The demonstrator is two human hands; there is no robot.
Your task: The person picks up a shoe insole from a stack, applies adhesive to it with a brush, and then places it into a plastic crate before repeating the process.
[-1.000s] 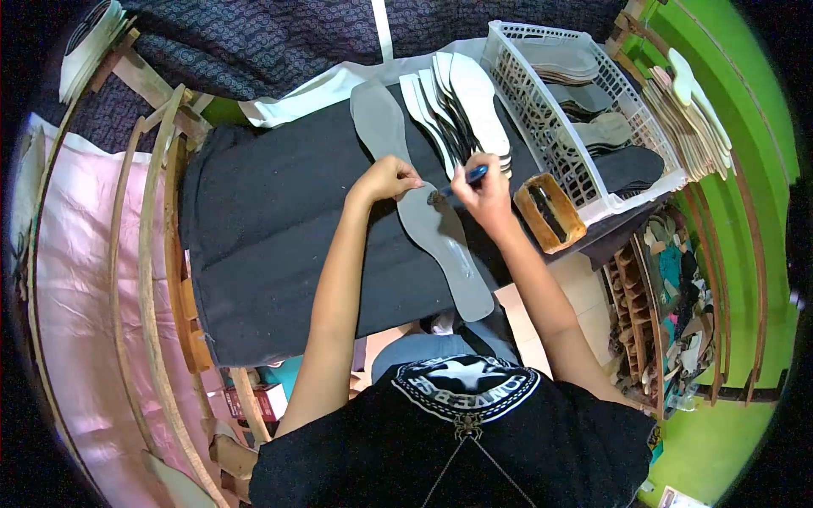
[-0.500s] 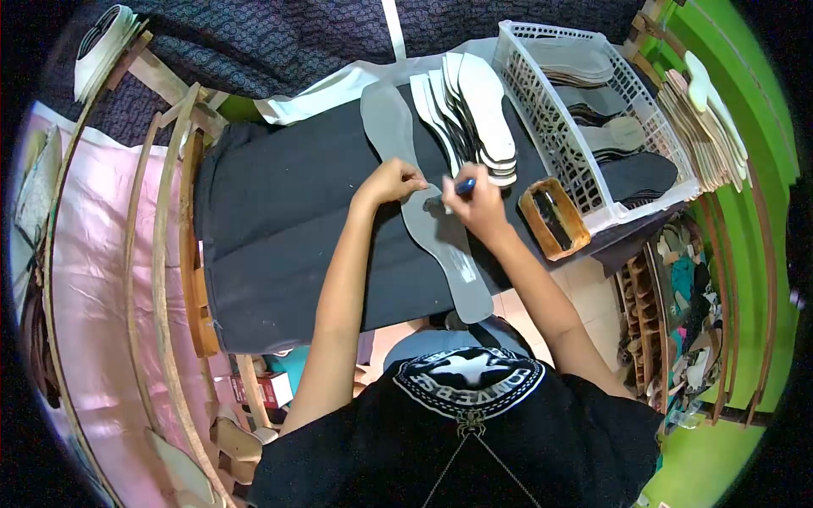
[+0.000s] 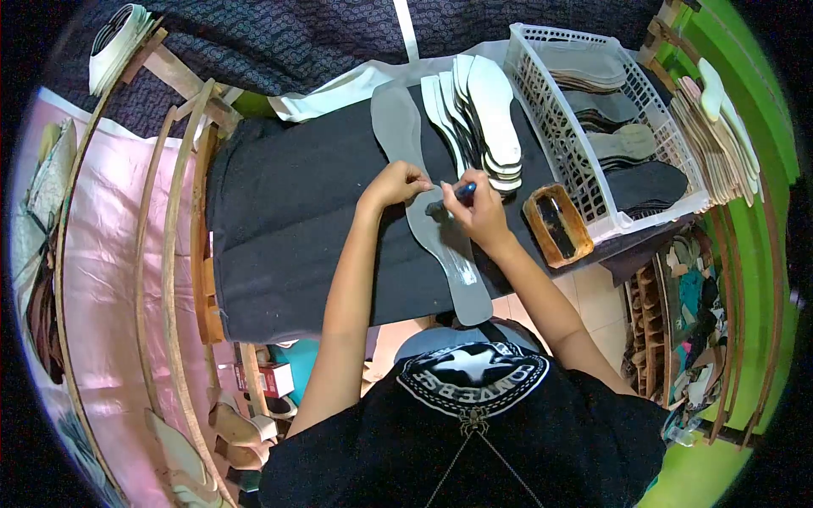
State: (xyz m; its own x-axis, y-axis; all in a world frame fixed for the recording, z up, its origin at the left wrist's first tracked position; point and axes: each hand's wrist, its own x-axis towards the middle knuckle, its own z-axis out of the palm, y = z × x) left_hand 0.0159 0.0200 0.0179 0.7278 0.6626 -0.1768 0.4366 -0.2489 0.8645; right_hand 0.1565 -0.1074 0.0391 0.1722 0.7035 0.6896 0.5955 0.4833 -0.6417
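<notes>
Two grey sole-shaped pieces lie end to end on the dark cloth: an upper one (image 3: 396, 123) and a lower one (image 3: 449, 254) with a shiny patch. My left hand (image 3: 402, 184) is closed at the joint between them, its fingertips pinching the edge there. In my right hand (image 3: 481, 212) is a blue-and-black brush or pen (image 3: 457, 195), held slanted with its dark tip on the upper part of the lower piece. What the tip leaves is too small to tell.
White sole shapes (image 3: 493, 110) are stacked behind my right hand. A brown open container (image 3: 557, 227) stands to the right, beside a white crate (image 3: 605, 212) of soles. More insoles (image 3: 716, 152) lean at far right. Wooden rails (image 3: 169, 254) run along the left.
The whole view has shifted slightly. My right hand has tilted, and more of the tool's dark tip shows against the grey piece. My left hand keeps its place at the joint.
</notes>
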